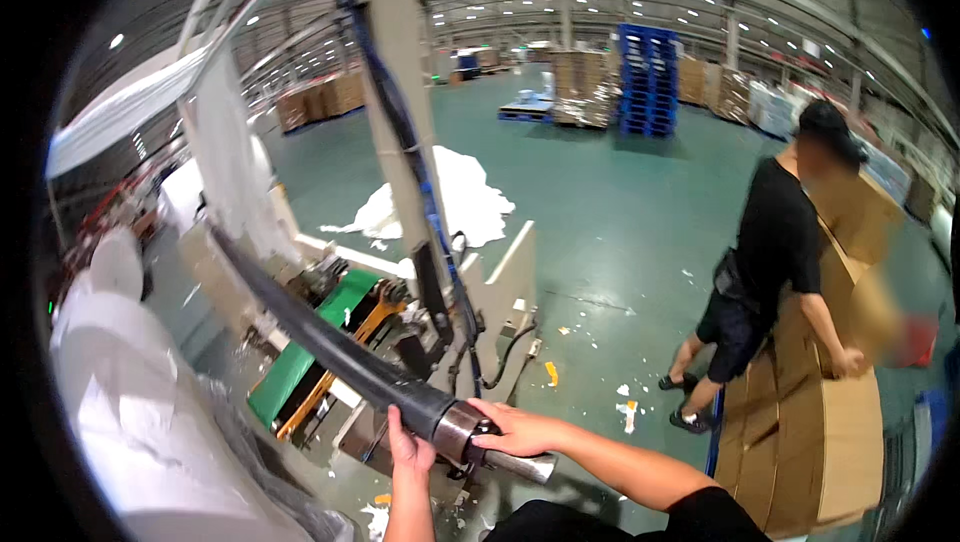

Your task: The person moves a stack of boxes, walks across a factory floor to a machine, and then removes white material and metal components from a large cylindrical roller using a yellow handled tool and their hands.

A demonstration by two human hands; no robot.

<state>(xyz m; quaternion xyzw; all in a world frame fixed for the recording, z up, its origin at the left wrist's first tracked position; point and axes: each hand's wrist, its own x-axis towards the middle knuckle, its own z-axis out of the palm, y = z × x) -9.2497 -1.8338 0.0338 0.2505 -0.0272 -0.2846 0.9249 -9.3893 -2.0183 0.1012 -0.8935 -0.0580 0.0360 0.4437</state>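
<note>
gripping the long black roller shaft (330,347) near its metal end collar (458,430), the left hand (408,450) comes up from below, forearm nearly vertical, fingers closed around the shaft's underside. the right hand (520,430) reaches in from the right, forearm extended leftward, fingers curled over the collar beside the steel stub (520,466). the shaft runs diagonally up-left above the green conveyor belt (305,357) of the wrapping machine. white film rolls (140,412) lie at left. another person (765,272) handles stacked cardboard boxes (820,442) at right.
</note>
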